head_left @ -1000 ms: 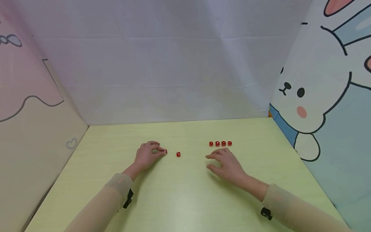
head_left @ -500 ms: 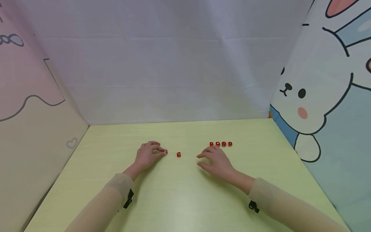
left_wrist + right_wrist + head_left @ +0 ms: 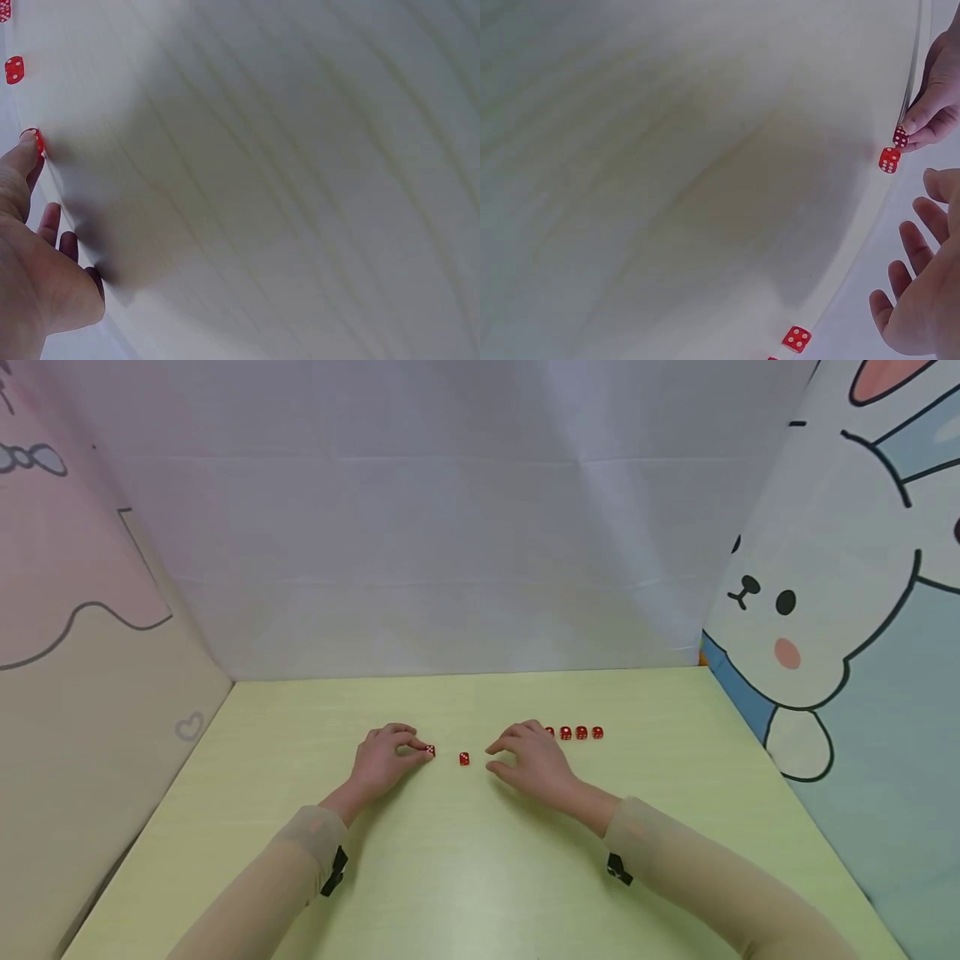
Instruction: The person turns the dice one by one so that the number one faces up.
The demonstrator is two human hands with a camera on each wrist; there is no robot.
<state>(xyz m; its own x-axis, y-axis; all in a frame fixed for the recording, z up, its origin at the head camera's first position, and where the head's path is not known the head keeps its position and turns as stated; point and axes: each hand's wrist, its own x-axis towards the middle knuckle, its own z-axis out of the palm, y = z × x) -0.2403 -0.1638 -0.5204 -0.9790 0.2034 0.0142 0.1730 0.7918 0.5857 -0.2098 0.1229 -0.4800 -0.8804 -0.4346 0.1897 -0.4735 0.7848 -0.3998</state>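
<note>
Left hand [image 3: 381, 762] has a red die [image 3: 431, 751] pinched between thumb and finger, can't tell if it's touching the table [image 3: 465, 868]. Next over, a second die [image 3: 464, 759] sits loose between the hands. Then the right hand [image 3: 534, 764], thumb and fingers apart, near that loose one. Furthest right, a row of four dice [image 3: 581, 732], leftmost partly hidden behind that hand.

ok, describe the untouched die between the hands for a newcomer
On the pale table, find the gap between the left hand and right hand. One red die sits there. Unlike the pinched die, no hand touches it; unlike the row of dice at right, it stands apart.
</note>
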